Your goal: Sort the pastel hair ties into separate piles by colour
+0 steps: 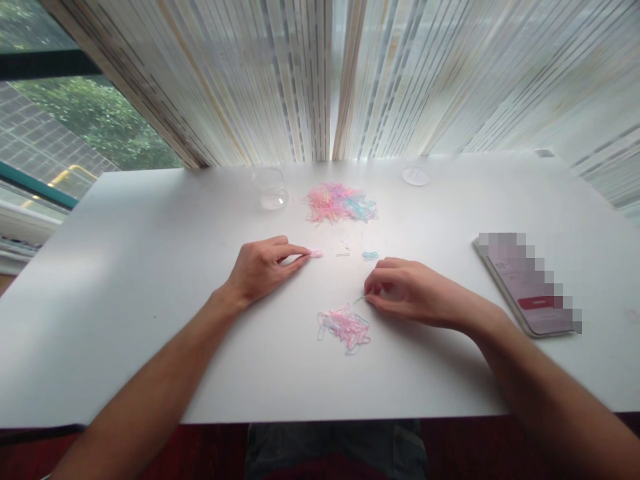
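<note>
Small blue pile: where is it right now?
In the head view, the small blue pile lies right of centre on the white table, just beyond the right hand.

Pink piece (pixel 317 254): one end hidden by left fingertips (pixel 303 251). Pale piece (pixel 360 299): end hidden in right fingertips (pixel 376 301); form too small to tell. Phone (pixel 523 287), right of these: screen partly pixelated.

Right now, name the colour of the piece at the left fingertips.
Pink; the piece at the left hand shows best in the head view.
</note>
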### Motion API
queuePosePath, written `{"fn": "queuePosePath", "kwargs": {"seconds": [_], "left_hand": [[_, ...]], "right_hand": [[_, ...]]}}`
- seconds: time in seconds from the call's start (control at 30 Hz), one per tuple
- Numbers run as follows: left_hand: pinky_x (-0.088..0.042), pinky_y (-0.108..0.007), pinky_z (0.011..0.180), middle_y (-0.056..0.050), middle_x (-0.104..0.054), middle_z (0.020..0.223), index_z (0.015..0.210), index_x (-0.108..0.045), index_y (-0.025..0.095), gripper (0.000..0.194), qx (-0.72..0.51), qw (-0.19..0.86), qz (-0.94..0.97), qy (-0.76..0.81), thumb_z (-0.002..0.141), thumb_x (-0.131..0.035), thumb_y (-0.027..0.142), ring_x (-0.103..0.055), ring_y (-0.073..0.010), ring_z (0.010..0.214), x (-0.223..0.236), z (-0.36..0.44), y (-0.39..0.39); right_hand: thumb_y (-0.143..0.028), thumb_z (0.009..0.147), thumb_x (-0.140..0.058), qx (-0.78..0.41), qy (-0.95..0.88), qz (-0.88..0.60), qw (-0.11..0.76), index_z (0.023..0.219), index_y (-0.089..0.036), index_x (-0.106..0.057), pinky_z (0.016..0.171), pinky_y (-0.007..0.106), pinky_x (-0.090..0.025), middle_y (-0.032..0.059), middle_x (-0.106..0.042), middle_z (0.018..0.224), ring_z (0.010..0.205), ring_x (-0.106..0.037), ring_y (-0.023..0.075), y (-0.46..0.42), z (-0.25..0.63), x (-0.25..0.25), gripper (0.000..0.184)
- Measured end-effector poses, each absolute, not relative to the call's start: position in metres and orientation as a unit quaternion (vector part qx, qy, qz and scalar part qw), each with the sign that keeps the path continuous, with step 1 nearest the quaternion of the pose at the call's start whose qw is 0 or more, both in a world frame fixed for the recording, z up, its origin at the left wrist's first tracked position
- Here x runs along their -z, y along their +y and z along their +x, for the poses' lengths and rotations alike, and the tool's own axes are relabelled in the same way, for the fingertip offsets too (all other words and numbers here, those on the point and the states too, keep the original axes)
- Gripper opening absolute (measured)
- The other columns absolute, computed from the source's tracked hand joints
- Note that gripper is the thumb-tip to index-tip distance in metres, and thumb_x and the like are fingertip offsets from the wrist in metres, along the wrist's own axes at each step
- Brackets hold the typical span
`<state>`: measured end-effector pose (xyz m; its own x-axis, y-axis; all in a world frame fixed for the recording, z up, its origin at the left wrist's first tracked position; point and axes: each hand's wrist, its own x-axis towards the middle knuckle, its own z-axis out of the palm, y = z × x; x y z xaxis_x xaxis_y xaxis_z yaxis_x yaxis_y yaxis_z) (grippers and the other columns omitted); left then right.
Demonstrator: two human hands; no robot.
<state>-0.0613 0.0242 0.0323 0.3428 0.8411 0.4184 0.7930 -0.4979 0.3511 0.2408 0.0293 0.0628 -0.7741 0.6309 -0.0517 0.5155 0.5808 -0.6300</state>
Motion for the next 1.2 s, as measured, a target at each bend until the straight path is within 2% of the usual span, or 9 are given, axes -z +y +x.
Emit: {"fn": "queuePosePath", "kwargs": {"seconds": [0.27, 0.63, 1.0, 1.2], "left_hand": [[-0.037, -0.023, 0.057, 0.003, -0.059, 0.064, 0.098, -0.080, 0.022, 0.019, -0.270, 0.043, 0.817, 0.507, 0.093, -0.064, 0.029, -0.049, -0.0091, 0.055, -0.0327, -0.0647, 0.0221], [-0.037, -0.022, 0.057, 0.003, -0.059, 0.065, 0.104, -0.079, 0.020, 0.021, -0.264, 0.029, 0.814, 0.517, 0.090, -0.066, 0.030, -0.050, -0.0097, 0.056, -0.0344, -0.0597, 0.0183], [-0.035, -0.023, 0.056, 0.001, -0.064, 0.066, 0.091, -0.081, 0.022, 0.018, -0.257, 0.013, 0.822, 0.507, 0.093, -0.065, 0.030, -0.050, -0.0099, 0.056, -0.0329, -0.0564, 0.0194], [-0.034, -0.023, 0.055, 0.002, -0.062, 0.065, 0.091, -0.081, 0.022, 0.016, -0.257, 0.002, 0.825, 0.504, 0.092, -0.065, 0.028, -0.049, -0.0094, 0.054, -0.0307, -0.0553, 0.0195]], "right_hand": [[-0.019, 0.091, -0.060, -0.328, -0.884, -0.322, 0.091, 0.091, -0.020, -0.069, 0.072, 0.029, -0.046, 0.0042, -0.066, 0.090, 0.081, -0.059, 0.0167, 0.0298, 0.2419, -0.0613, 0.009], [-0.020, 0.091, -0.059, -0.325, -0.883, -0.328, 0.081, 0.089, -0.020, -0.068, 0.070, 0.028, -0.045, 0.0040, -0.066, 0.088, 0.080, -0.059, 0.0165, 0.0299, 0.2412, -0.0627, 0.009], [-0.019, 0.091, -0.059, -0.328, -0.882, -0.328, 0.080, 0.090, -0.020, -0.068, 0.070, 0.029, -0.045, 0.0042, -0.066, 0.088, 0.080, -0.059, 0.0171, 0.0292, 0.2408, -0.0639, 0.010], [-0.020, 0.093, -0.058, -0.329, -0.881, -0.329, 0.077, 0.091, -0.020, -0.068, 0.071, 0.029, -0.045, 0.0037, -0.065, 0.090, 0.082, -0.059, 0.0166, 0.0294, 0.2418, -0.0631, 0.009]]}}
